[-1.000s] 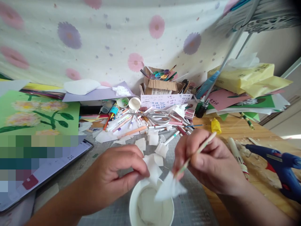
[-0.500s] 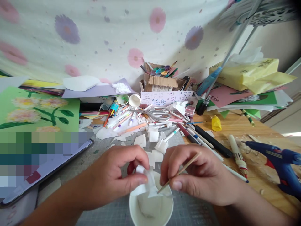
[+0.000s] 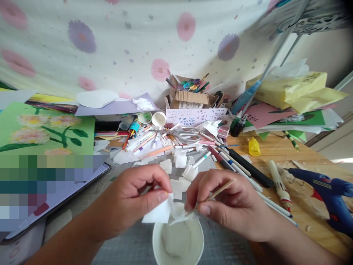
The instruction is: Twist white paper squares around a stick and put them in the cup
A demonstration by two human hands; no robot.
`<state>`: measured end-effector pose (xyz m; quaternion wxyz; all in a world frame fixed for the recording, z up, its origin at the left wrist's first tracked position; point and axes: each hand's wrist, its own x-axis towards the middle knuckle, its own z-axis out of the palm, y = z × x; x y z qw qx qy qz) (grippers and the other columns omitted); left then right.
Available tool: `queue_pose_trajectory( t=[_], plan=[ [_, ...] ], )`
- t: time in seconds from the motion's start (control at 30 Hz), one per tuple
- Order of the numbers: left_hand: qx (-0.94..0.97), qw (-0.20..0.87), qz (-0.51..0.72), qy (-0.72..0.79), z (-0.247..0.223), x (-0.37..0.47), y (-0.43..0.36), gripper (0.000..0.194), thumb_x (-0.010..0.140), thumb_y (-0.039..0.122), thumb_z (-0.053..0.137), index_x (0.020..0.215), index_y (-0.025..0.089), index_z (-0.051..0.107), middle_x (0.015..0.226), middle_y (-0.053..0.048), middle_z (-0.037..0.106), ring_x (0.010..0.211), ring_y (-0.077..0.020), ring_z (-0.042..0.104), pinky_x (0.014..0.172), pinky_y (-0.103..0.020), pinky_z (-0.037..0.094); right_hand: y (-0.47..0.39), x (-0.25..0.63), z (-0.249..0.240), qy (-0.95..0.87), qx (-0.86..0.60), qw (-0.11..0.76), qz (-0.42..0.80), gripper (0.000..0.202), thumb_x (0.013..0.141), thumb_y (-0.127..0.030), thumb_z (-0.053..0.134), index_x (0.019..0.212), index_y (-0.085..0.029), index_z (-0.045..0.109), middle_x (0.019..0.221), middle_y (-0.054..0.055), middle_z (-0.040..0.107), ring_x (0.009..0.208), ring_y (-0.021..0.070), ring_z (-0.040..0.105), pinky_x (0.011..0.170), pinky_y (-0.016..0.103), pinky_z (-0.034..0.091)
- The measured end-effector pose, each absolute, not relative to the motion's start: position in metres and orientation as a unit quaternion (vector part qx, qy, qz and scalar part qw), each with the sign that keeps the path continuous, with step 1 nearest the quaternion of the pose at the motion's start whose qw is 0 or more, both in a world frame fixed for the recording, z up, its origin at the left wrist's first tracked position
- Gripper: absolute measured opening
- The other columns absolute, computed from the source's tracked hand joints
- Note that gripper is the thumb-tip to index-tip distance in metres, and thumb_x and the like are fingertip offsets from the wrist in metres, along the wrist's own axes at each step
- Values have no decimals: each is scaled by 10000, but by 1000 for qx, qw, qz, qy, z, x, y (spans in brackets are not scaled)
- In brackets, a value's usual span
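Note:
My left hand [image 3: 143,198] pinches a piece of thin white paper [image 3: 157,210] between thumb and forefinger, just above the rim of a white paper cup [image 3: 178,244]. Closed round a thin wooden stick [image 3: 220,189] is my right hand [image 3: 220,202]. The stick's lower tip touches a second, curled white paper piece [image 3: 178,211] beside the first; whether the two are joined I cannot tell. The cup stands on the grey cutting mat [image 3: 132,244] and looks pale inside. Several small white paper squares [image 3: 180,161] lie beyond my hands.
Markers and silver scissors [image 3: 187,135] are heaped further back. To the right lie a blue glue gun [image 3: 322,184] and a yellow bottle [image 3: 253,146]. A phone or tablet [image 3: 63,198] lies at left near a green flower painting [image 3: 49,129]. A cardboard box [image 3: 190,97] stands behind.
My left hand has drawn slightly left and up, so the white paper now hangs flatter and left of the stick. The right hand stays nearly in place, still on the stick.

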<state>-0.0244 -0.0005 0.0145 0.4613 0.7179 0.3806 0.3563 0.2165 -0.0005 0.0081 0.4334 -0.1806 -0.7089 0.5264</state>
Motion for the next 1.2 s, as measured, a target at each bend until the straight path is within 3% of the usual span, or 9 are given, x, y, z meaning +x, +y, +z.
queue_pose_trajectory(
  t=[0.27,0.4,0.53,0.7,0.83,0.93,1.2],
  plan=[
    [706,525,327,345,10,-33,0,103,823,165,661,773,214,736,632,27,571,552,-127,454,513,-214,378,-5,218,6,-674,-170,419,584,124,1016,-315,635,940,-231,584,868,89,792,788,198,747,725,355,581],
    [666,551,350,361,10,-28,0,84,847,183,691,797,217,749,634,37,555,554,-116,440,509,-205,358,-5,216,4,-662,-158,459,570,86,999,-292,680,950,-229,649,917,70,805,856,189,744,777,331,579],
    [586,553,457,378,4,-17,1,150,902,174,660,823,255,760,665,42,605,592,-115,500,547,-199,396,-5,212,1,-622,-184,523,553,43,965,-290,740,958,-253,720,920,27,804,849,149,741,786,264,581],
    [526,540,506,419,-3,-9,-1,186,824,109,659,797,245,783,681,24,676,671,-143,593,639,-239,458,-8,205,-4,-619,-197,559,516,38,967,-267,736,995,-289,751,959,21,805,937,179,763,858,316,608],
    [518,567,482,422,-3,-9,-2,193,741,94,723,852,248,762,663,42,664,659,-143,575,623,-234,444,-9,203,-6,-620,-217,578,484,38,963,-260,740,986,-286,756,957,27,810,908,175,767,835,301,614],
    [523,583,468,410,-4,-10,-2,140,778,127,757,849,244,728,720,42,668,672,-134,556,620,-225,435,-8,204,-8,-613,-231,588,474,11,961,-272,745,962,-280,752,932,19,805,877,161,754,793,267,600],
    [552,594,459,363,-7,-12,-3,114,957,269,701,853,227,680,748,40,716,754,-133,609,728,-234,461,-5,203,-9,-601,-194,584,511,84,975,-248,728,1020,-311,761,1035,5,789,1057,176,742,959,325,585]
  ],
)
